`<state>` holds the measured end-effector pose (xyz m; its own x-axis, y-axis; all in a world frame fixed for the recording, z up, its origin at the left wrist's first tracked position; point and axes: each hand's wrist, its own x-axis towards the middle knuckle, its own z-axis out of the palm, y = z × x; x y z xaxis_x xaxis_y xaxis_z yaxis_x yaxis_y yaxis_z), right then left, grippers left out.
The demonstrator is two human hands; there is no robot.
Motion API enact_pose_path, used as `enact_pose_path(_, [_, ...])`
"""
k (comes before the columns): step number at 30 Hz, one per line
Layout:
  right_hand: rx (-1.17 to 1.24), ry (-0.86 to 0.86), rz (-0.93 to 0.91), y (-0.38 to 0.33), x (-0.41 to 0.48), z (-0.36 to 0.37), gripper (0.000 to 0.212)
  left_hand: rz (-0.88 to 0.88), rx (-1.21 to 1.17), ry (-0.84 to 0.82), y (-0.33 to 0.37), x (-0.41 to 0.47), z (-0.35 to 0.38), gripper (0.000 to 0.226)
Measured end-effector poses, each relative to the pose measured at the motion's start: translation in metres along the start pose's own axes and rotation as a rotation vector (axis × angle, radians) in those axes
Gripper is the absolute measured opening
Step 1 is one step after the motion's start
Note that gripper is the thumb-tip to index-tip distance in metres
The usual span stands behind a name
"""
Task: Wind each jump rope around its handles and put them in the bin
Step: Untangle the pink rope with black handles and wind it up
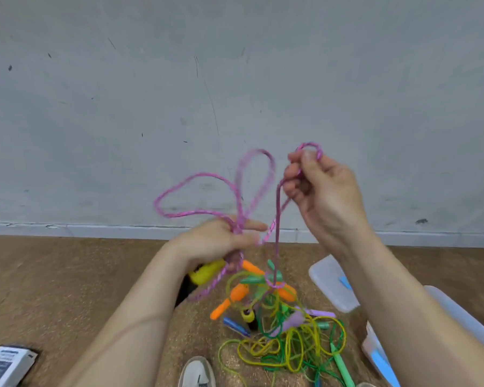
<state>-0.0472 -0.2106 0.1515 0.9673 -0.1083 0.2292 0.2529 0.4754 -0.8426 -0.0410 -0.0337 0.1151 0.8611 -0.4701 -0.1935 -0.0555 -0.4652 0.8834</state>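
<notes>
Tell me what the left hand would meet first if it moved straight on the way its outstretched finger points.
Probably the pink braided jump rope, the strand hanging from the right hand, just beyond the fingertip of the left hand. Depth is unclear, so the finger could pass in front of it.

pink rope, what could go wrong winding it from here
The pink rope hangs down and seems looped through the orange and green handles below, so pulling may lift or tighten that tangle. The loose loops above the left hand could slip off before they are wound.
</notes>
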Motion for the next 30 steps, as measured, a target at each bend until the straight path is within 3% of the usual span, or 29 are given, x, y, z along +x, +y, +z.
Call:
enact_pose_path(2, [0.18, -0.001, 0.008, -0.016, 0.001, 0.007, 0.025, 0.023, 0.06, -0.18, -0.002, 0.004, 0.029, 0.028])
enact_pose_path(3, [0.24, -0.003, 0.01, -0.023, 0.001, 0.011, 0.024, 0.064, 0.09, -0.187, -0.002, 0.007, 0.042, 0.025])
enact_pose_path(5, [0.302, 0.01, 0.027, -0.025, 0.001, 0.013, 0.022, 0.122, 0.184, -0.075, 0.001, 0.014, 0.061, 0.013])
enact_pose_path(8, [0.283, -0.026, 0.071, -0.026, 0.001, 0.003, 0.017, 0.187, 0.228, 0.19, 0.006, 0.02, 0.066, 0.026])
enact_pose_path(12, [-0.125, -0.007, 0.262, -0.012, -0.003, -0.036, 0.023, 0.234, -0.216, 0.449, 0.026, 0.021, 0.045, 0.032])
enact_pose_path(14, [-0.477, -0.022, 0.35, 0.008, -0.008, -0.049, 0.024, 0.311, -0.511, 0.482, 0.037, 0.02, 0.037, 0.032])
enact_pose_path(16, [-0.763, -0.171, 0.375, 0.027, -0.014, -0.052, 0.031, 0.362, -0.79, 0.444, 0.047, 0.019, 0.031, 0.032])
enact_pose_path(19, [-0.788, -0.441, 0.445, 0.049, -0.023, -0.048, 0.059, 0.373, -1.028, 0.41, 0.054, 0.017, 0.025, 0.033])
enact_pose_path(22, [-0.699, -0.397, 0.512, 0.066, -0.024, -0.049, 0.078, 0.398, -1.121, 0.379, 0.055, 0.011, 0.018, 0.033])
enact_pose_path(25, [-0.712, -0.268, 0.364, 0.067, -0.02, -0.047, 0.066, 0.416, -1.02, 0.431, 0.048, 0.004, 0.005, 0.034])
enact_pose_path(28, [-1.015, -0.173, 0.059, 0.058, -0.017, -0.043, 0.059, 0.331, -0.524, 0.64, 0.032, 0.001, -0.009, 0.032])
enact_pose_path(30, [-1.082, -0.18, -0.044, 0.05, -0.017, -0.039, 0.06, 0.209, -0.252, 0.644, 0.019, 0.002, -0.011, 0.03])
